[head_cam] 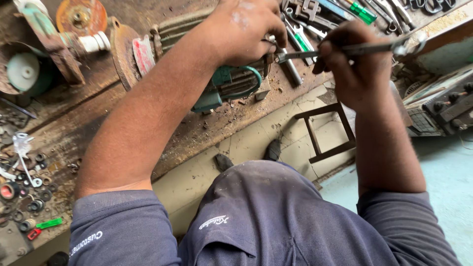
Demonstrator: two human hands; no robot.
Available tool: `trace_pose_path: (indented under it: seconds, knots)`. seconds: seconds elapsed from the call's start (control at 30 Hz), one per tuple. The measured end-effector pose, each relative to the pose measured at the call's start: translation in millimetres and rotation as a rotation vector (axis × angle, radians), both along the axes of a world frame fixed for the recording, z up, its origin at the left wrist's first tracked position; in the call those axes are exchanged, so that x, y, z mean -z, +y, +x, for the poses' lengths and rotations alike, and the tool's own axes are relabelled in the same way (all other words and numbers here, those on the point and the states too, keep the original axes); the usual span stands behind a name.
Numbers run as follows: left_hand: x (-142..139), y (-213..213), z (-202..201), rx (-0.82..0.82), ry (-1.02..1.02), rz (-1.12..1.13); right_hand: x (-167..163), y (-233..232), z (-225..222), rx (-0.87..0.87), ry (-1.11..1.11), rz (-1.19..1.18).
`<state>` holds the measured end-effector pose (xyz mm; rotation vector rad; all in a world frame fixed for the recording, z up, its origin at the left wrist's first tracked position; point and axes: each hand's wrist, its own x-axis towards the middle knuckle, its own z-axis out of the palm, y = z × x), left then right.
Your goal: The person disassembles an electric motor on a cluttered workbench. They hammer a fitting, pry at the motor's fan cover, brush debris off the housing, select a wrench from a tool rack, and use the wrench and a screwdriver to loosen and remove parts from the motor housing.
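My left hand [242,30] rests on top of a ribbed green electric motor [222,83] lying on the rusty workbench [84,118], gripping its end. My right hand [355,61] holds a long metal wrench [364,48] whose tip points left toward the motor's shaft end, just below my left fingers. A short metal rod [291,71] lies on the bench under the wrench. The motor's far end is hidden by my left arm.
A heap of wrenches and green-handled screwdrivers [362,12] lies at the back right. Rusty discs [81,16] and a grinder part stand at the back left. Washers and bearings [29,192] are scattered near left. A wooden stool frame [327,130] stands on the floor below.
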<state>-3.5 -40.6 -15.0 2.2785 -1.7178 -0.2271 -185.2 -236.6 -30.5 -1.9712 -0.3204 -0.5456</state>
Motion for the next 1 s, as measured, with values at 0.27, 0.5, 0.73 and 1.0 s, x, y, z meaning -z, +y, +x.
trace_pose_path:
  seconds: [0.27,0.5,0.73,1.0]
  knots:
    - [-6,-4,-3,-0.053,0.105,0.086,-23,-4,30,-0.064,0.243,0.149]
    - [-10,-7,-6,-0.021,0.063,0.073,-33,1,36,-0.117,0.296,0.213]
    - [-6,-11,-7,-0.099,0.074,0.273,-33,16,26,-0.053,0.264,0.208]
    - [-14,-13,-11,-0.093,0.123,0.275,-20,34,1,0.023,0.095,0.062]
